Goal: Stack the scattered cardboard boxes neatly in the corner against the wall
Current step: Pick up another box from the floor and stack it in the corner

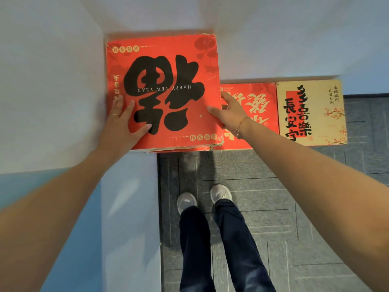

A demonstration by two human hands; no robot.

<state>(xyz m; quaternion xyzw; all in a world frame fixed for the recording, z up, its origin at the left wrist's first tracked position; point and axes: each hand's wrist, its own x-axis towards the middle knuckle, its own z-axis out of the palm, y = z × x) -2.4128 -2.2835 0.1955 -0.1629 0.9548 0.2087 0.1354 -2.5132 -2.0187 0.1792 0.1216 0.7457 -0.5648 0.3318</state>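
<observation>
Grey tiled floor (263, 207) meets white walls (52, 70); boxes' depth unclear.

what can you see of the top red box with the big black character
The top red box is a square, flat cardboard box, red with a large black character, upside-down "HAPPY NEW YEAR" and gold marks. Its edges look worn and creased. It lies flat atop a stack in the wall corner. The left hand rests on its lid; the right hand holds its right edge.
</observation>
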